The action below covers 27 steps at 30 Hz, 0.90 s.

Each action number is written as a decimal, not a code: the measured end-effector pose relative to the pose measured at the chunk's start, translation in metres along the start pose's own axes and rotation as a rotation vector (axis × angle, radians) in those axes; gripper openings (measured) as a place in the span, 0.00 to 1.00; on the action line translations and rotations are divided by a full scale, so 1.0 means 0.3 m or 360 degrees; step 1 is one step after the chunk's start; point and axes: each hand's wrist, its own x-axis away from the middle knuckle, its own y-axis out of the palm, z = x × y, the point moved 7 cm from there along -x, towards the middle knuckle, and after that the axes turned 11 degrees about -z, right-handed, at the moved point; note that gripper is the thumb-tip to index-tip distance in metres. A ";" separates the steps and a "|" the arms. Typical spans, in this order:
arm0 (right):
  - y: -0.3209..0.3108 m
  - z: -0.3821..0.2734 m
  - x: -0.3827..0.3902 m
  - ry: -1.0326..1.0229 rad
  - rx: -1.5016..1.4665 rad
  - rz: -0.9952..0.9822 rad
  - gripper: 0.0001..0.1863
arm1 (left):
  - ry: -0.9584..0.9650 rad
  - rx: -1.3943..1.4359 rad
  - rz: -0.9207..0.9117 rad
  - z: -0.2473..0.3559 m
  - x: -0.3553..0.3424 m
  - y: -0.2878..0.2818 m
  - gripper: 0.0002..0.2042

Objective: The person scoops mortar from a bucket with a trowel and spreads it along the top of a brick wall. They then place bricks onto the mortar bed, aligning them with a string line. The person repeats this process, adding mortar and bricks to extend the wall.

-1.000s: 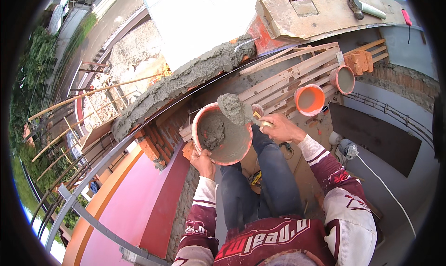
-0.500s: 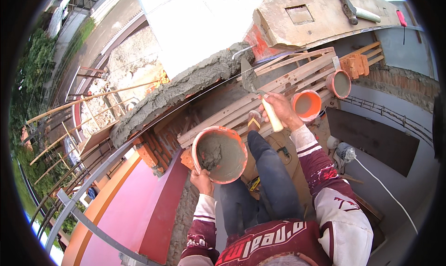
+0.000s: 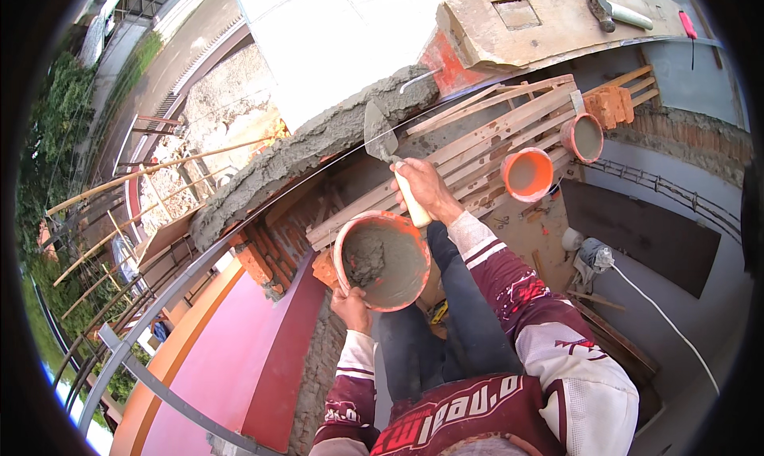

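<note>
My left hand (image 3: 350, 309) grips the rim of an orange bucket (image 3: 402, 269) holding wet grey mortar (image 3: 366, 257). Above it, my right hand (image 3: 423, 189) is closed on the handle of a trowel (image 3: 377, 131). The trowel blade points up and away from me, over the rough grey mortar strip (image 3: 318, 142) along the wall's top, near a taut line that runs along its edge. Whether the blade touches the mortar I cannot tell. Wooden planks (image 3: 493, 130) lie just beyond the bucket.
Two smaller buckets (image 3: 528, 175) stand on the planks at right, near stacked bricks (image 3: 609, 107). A concrete slab (image 3: 541, 34) bears a hammer (image 3: 601, 6). Metal bar (image 3: 159, 384) and bamboo poles (image 3: 95, 193) are at left. Below is a room with a white cable (image 3: 668, 321).
A second ago the trowel carried a mortar lump over the bucket; now it is up by the strip, farther left, without that lump. The bucket dropped slightly, then moved a little right since half a second ago.
</note>
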 end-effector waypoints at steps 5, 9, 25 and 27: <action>-0.029 0.140 0.121 -0.0044 0.0096 0.0363 0.15 | 0.0000 0.0121 -0.0055 -0.005 -0.005 -0.019 0.11; -0.117 0.142 0.076 -0.0189 -0.0609 0.0513 0.17 | 0.0016 0.0182 -0.0060 -0.025 -0.007 -0.054 0.11; 0.394 0.297 -0.108 0.0159 -0.1841 -0.0351 0.22 | -0.0079 0.0149 -0.0001 -0.091 -0.044 -0.187 0.13; 0.318 0.319 -0.078 0.0101 -0.1610 -0.0093 0.22 | -0.0075 0.0203 0.0032 -0.096 -0.049 -0.195 0.13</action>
